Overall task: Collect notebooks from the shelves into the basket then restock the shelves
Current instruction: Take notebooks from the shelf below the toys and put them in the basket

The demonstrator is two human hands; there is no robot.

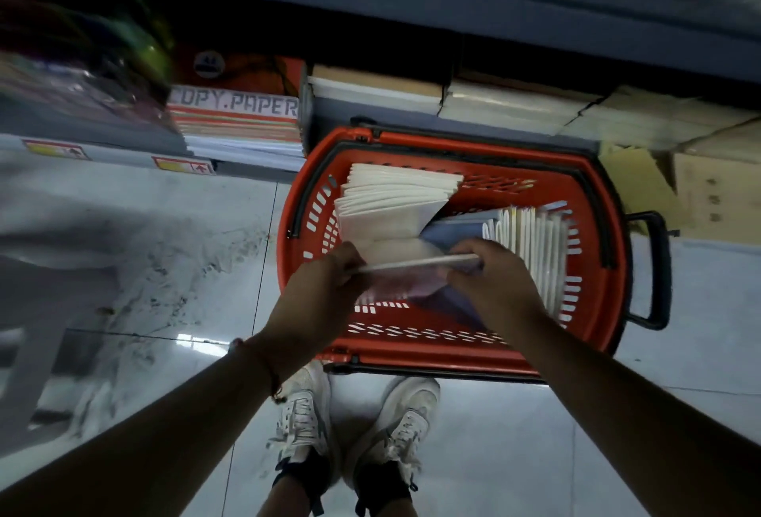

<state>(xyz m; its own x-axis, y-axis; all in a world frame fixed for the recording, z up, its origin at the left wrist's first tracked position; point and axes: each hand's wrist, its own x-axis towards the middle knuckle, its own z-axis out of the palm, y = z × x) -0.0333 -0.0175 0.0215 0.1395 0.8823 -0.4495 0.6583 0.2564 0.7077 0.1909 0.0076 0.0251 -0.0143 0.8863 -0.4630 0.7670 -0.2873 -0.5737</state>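
Closest to me were the person's white sneakers (358,426), planted on the pale tiled floor (123,228) right behind the red basket (597,310). Both arms reached down over its near rim. The left hand (325,281) had its fingers curled round one end of a thin notebook (420,262), and the right hand (490,281) pinched the other end, thumb on top; the book sat edge-up between them, just above the basket's floor.

That one looked light and thin, and I'd guess floppy, with a cover that might be slick, so an end in each hand seemed the sensible hold; taken by a single corner it would likely sag or fan open. Whether it was going in or coming out I couldn't tell.

Beyond the hands, a white stack of notebooks (391,203) leaned fanned against the basket's left wall, pages splaying, which suggested soft spines. To the right a row of upright notebooks (531,244) stood on edge, bluish covers (453,228) lying between the two lots. A whole stack would be heavier and liable to slide apart; I'd want it squeezed from both sides.

Past the basket, on the low shelf (103,154), were reams marked COPY PAPER (234,108), and farther right wrapped paper bundles (514,104) and brown cartons (716,187), the far corners blurred and dark
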